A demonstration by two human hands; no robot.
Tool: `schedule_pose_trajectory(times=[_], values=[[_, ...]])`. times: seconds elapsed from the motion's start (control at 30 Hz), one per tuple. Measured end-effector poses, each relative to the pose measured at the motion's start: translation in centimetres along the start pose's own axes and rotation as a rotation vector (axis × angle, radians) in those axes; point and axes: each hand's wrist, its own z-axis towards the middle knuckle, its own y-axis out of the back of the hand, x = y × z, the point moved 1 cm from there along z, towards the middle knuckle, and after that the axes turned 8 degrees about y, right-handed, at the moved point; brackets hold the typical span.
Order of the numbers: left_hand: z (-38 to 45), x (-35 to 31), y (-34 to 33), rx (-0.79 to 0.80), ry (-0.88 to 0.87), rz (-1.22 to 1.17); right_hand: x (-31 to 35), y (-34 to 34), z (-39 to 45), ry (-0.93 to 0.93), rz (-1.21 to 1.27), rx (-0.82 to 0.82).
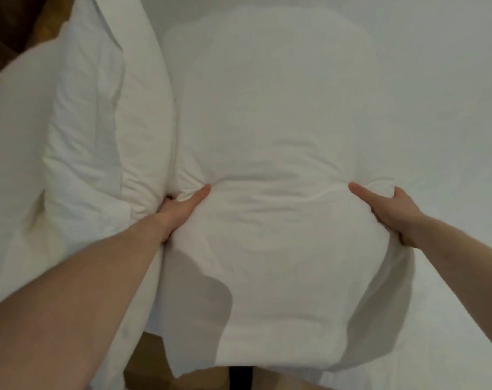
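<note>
The left hand and right hand clutch the pillow at its 9 and 3 o'clock sides over the bed, probably settling it, and the next move should lower it flat beside the other pillow at 10 o'clock.

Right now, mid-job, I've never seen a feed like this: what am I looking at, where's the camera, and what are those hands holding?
There is no machine here, only a person's two bare arms. You have a single picture, taken by a wide-angle camera worn on the person's head, looking forward and down, so the arms reach in from the bottom corners.

The left hand and the right hand grip a white pillow by its two sides, thumbs on top. The loose end of its case hangs toward the camera. Under it lies a white sheet. I cannot tell whether the pillow rests on the sheet or is lifted off it.

A second pillow lies at the left, touching the held one.
</note>
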Motion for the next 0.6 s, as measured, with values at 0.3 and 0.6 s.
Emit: schedule_pose_trajectory(times=[0.3, 0.6], values=[[1.3, -0.5, 0.2, -0.009, -0.015, -0.155, -2.1, -1.2, 0.1, -0.040, 0.181, 0.002], [-13.4, -7.7, 0.9, -0.191, -0.465, -0.202, 3.6, 6.0, -4.5, 0.236, 0.329, -0.268]])
